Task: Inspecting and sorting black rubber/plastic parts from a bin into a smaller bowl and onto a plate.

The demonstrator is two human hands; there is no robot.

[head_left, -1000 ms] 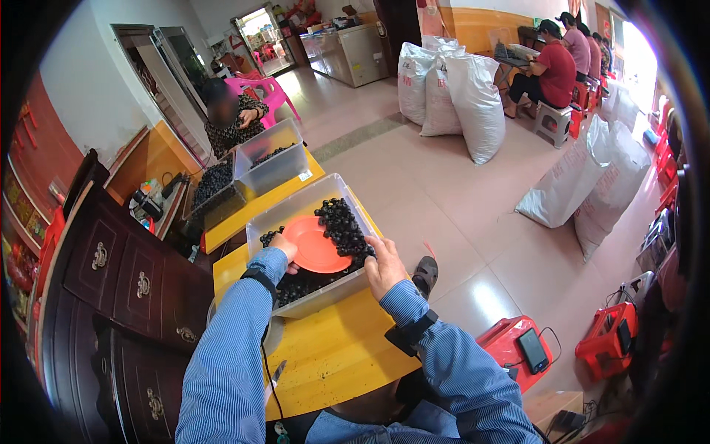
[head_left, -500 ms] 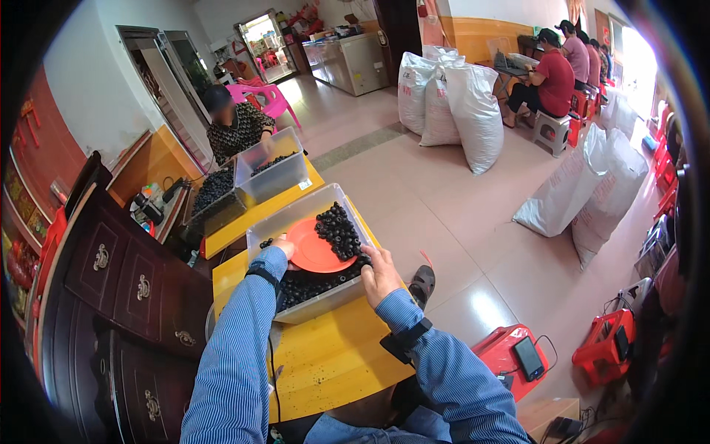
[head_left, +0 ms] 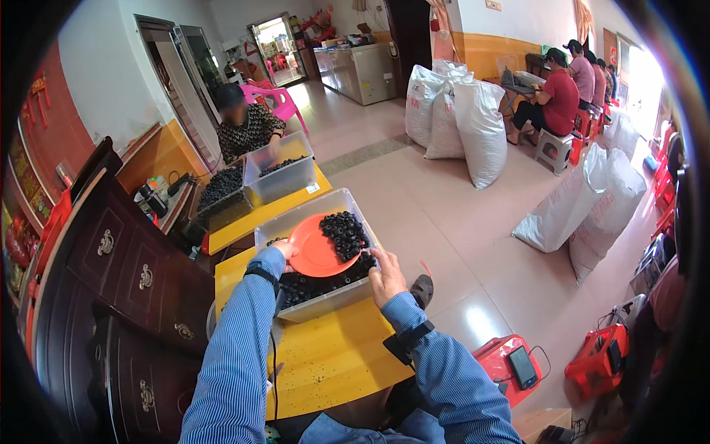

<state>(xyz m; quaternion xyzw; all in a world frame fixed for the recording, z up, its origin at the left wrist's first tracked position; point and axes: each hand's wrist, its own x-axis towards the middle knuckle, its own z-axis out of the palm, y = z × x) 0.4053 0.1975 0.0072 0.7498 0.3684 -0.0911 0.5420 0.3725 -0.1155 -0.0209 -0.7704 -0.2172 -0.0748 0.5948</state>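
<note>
My left hand [head_left: 282, 254] is closed on the left rim of a round orange plastic plate [head_left: 310, 248], holding it over a clear plastic bin [head_left: 330, 303]. Small black ring-like parts [head_left: 345, 233] lie heaped on the plate's right side. More loose black parts [head_left: 314, 288] cover the bin's bottom beneath it. At the bin's right wall, my right hand [head_left: 387, 277] has its fingers bent over the rim, beside the plate's lower right edge. Its fingertips are partly hidden.
The bin stands on a yellow table [head_left: 333, 355]. Beyond, a person [head_left: 248, 129] sits at another clear bin [head_left: 281, 174] and a heap of black parts [head_left: 222, 186]. Dark drawers [head_left: 126, 266] flank me on the left. White sacks [head_left: 477, 126] and a red stool [head_left: 499, 355] are rightward.
The plate, held in my left hand, looks slightly raised and tilted. My right hand has shifted a little right and down along the bin's wall. The whole view has moved slightly.
</note>
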